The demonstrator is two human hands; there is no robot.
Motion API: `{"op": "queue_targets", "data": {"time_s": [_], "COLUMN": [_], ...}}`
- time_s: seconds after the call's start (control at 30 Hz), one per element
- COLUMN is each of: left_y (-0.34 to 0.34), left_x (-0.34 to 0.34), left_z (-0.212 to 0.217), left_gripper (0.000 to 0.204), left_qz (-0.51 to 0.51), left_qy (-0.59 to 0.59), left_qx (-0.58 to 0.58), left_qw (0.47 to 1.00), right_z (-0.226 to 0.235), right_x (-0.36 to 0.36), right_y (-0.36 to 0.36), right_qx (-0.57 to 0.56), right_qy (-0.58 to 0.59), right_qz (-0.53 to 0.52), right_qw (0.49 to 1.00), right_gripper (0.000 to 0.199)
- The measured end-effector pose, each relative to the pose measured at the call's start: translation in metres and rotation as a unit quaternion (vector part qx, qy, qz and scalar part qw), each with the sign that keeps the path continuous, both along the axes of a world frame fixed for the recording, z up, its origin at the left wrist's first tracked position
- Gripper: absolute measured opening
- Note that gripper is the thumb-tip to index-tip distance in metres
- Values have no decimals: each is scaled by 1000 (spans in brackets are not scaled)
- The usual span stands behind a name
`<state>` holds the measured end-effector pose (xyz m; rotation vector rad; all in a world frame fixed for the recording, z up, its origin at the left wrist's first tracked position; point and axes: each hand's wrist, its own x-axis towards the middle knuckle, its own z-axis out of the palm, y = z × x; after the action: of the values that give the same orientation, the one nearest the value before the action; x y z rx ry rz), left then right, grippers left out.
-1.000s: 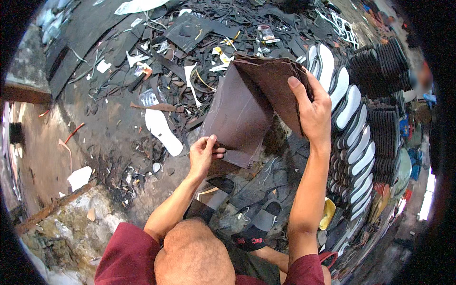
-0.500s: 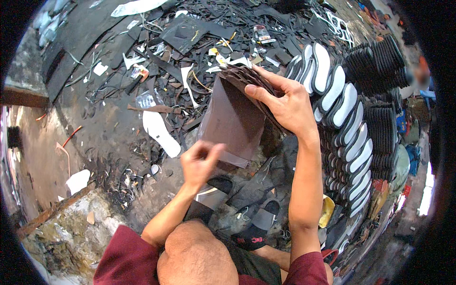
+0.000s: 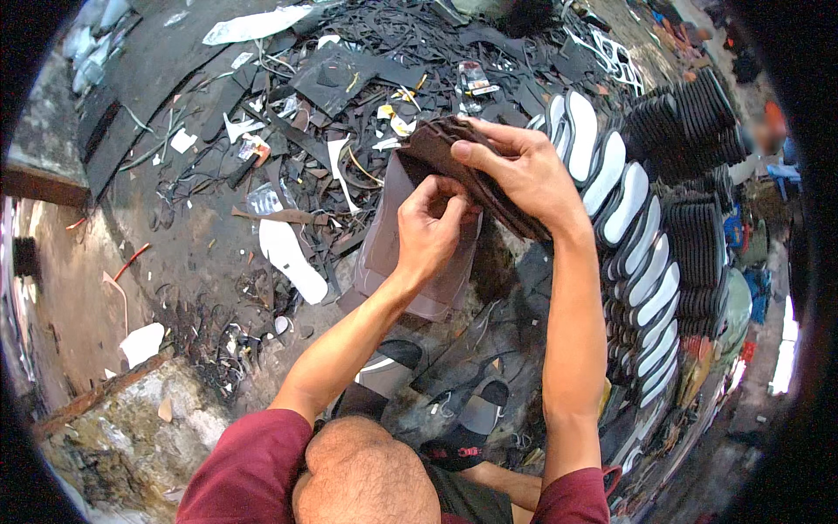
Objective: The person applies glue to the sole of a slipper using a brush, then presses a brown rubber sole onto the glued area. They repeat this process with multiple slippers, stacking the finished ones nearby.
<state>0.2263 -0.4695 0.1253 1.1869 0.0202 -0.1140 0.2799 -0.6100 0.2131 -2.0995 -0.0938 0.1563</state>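
Observation:
My right hand (image 3: 532, 179) is closed round a thick stack of dark brown sheets (image 3: 489, 188), thumb on the near face and fingers behind the top edge. Below and to the left of it, my left hand (image 3: 430, 229) is curled in a pinch against the stack's lower face. What sits between its fingertips, if anything, is hidden. Behind my left wrist, smooth brown sheets in a clear plastic bag (image 3: 384, 253) lie under the stack, their lower corner toward my feet.
Rows of white-topped shoe soles (image 3: 630, 205) stand close on my right, with black sole stacks (image 3: 694, 236) beyond. Black offcuts (image 3: 384, 65) heap up ahead. A loose white sole (image 3: 292, 262) lies on the left, near a rough concrete block (image 3: 131, 428).
My left hand has risen up and to the right, from beside the bag's lower edge to the stack. The right hand still grips the stack, which is tilted slightly differently.

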Motion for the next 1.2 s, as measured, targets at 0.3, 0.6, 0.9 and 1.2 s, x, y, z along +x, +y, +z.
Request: {"op": "queue_targets", "data": {"time_s": [0.3, 0.6, 0.9, 1.2], "left_y": [25, 32, 51, 50], "left_x": [22, 17, 6, 9], "left_z": [13, 11, 16, 0], "left_gripper": [38, 30, 37, 29], "left_qz": [53, 44, 66, 87], "left_qy": [77, 46, 92, -87], "left_qx": [-89, -99, -14, 9], "left_qw": [992, 993, 993, 992], "right_z": [6, 2, -11, -10], "right_x": [-24, -34, -51, -45], "right_y": [18, 30, 46, 53], "right_qx": [-75, -194, -254, -269], "right_qy": [-13, -94, -197, -222], "right_qz": [-6, -38, -16, -33], "right_qw": [997, 976, 947, 937], "right_gripper": [43, 42, 38, 36]}}
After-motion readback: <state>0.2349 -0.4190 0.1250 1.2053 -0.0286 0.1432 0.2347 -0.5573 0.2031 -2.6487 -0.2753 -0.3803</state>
